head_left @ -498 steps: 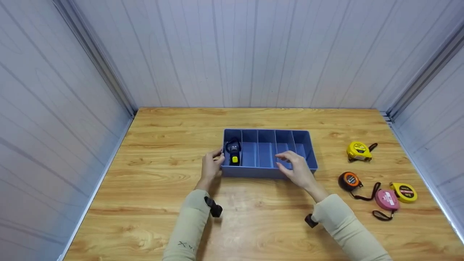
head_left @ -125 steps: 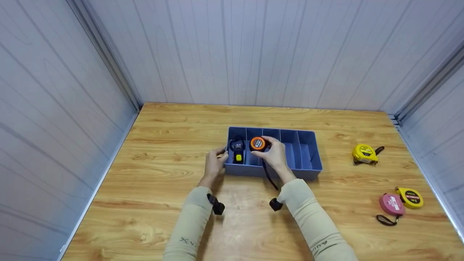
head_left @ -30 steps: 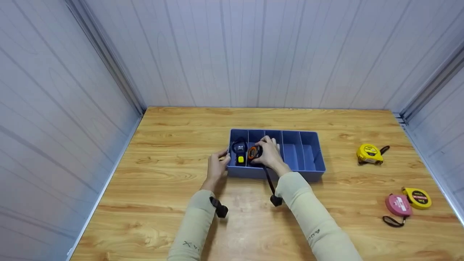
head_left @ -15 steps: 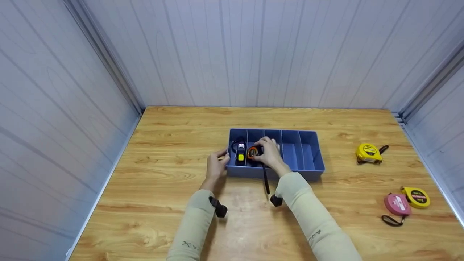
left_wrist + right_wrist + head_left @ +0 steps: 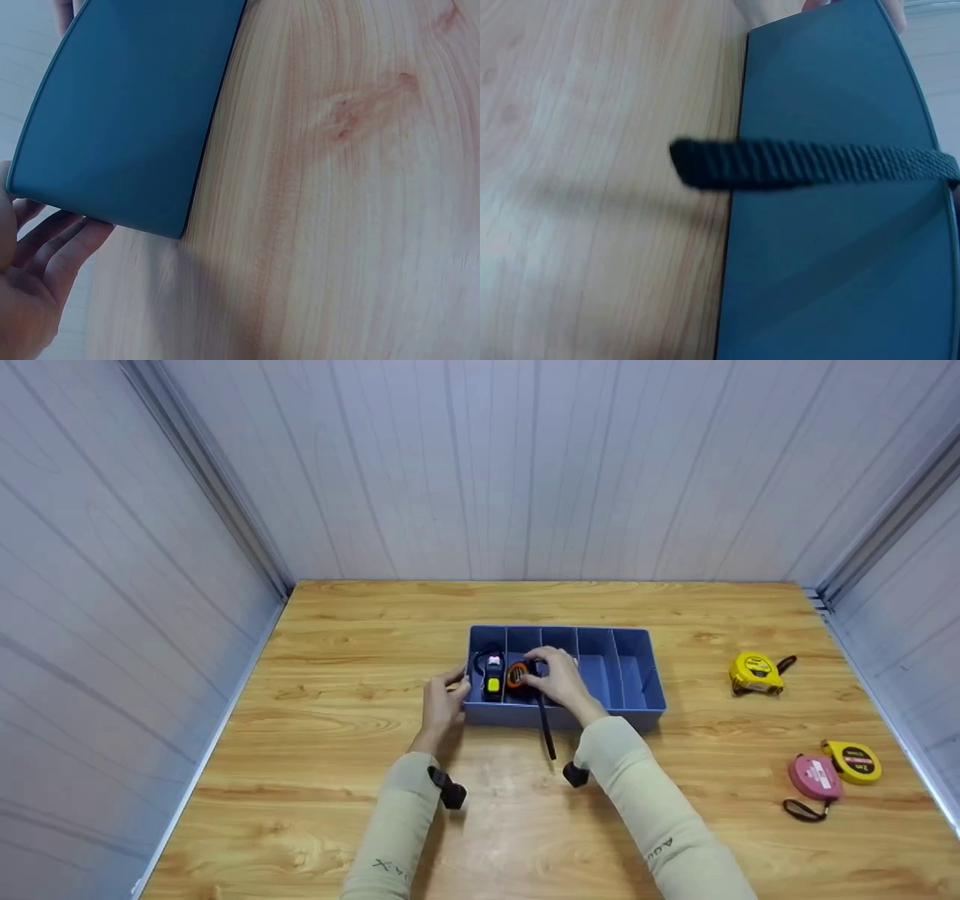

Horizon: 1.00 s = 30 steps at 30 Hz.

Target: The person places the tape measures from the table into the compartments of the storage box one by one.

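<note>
A blue divided box lies in the middle of the table in the head view. My right hand reaches into it and pinches an orange and black tape measure in the second compartment from the left. The tape measure's black strap hangs over the front wall; in the right wrist view the woven strap crosses that wall. My left hand touches the box's left end, its fairly straight fingers against the outer wall. A black and yellow tape measure sits in the leftmost compartment.
To the right on the wooden table lie a yellow tape measure with a black strap, a pink tape measure and another yellow one touching it. White panels enclose the back and sides.
The orange and black tape measure, on the table at first, was carried left into the second compartment. Since then it has settled lower there, its strap swinging slightly. The left hand has stayed put.
</note>
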### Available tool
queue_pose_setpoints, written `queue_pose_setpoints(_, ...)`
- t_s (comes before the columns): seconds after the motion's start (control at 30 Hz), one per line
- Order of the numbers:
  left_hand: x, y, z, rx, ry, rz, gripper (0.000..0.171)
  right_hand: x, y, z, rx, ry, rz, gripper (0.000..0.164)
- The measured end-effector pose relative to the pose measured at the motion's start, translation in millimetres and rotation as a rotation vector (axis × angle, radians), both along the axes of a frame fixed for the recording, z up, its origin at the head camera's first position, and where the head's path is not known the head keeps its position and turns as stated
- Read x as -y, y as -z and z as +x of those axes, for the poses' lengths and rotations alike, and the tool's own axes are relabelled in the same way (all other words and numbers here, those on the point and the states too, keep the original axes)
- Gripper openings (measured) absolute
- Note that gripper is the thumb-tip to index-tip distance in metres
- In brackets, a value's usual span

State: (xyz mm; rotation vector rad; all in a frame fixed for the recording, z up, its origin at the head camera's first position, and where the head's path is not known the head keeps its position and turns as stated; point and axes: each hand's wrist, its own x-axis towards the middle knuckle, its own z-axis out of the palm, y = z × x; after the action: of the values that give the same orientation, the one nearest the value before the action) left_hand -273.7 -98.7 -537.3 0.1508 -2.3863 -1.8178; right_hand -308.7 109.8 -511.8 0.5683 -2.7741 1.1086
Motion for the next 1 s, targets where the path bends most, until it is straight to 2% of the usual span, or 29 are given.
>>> queue_pose_setpoints(0.43,0,0.6,-0.7,0.048,0.017,0.068,0.033,-11,-10.1,7.0,-0.047,-0.045,-0.117,0.033)
queue_pose_setpoints(0.77,0,1.7,-1.1,0.061,0.021,0.088,0.033,-25,-20.7,15.8,-0.123,-0.064,-0.138,0.034)
queue_pose_setpoints(1.0,1,3.1,-2.6,-0.017,0.004,-0.011,0.030,-37,-26.0,21.0,-0.190,-0.072,-0.099,0.034)
